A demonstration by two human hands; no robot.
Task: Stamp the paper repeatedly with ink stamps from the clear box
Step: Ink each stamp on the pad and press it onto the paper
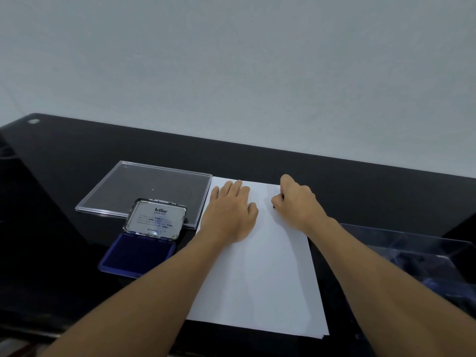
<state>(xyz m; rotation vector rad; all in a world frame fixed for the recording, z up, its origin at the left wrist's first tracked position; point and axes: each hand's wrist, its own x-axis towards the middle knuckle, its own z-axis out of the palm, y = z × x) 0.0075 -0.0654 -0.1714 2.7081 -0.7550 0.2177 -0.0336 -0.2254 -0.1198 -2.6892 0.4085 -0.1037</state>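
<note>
A white sheet of paper [260, 274] lies on the black table [51, 202]. My left hand [230, 212] rests flat on its upper left part, fingers straight. At the paper's top right corner my right hand [296, 202] is curled round a small dark stamp [274, 206], held down against the sheet; only a sliver of the stamp shows. An open blue ink pad [139, 252] with its lid [157, 219] raised sits left of the paper. The clear box [417, 256] stands at the right, its contents blurred.
A flat clear plastic lid [144, 189] lies behind the ink pad, touching the paper's left edge. A pale wall rises behind the table's far edge. The near table edge runs along the bottom.
</note>
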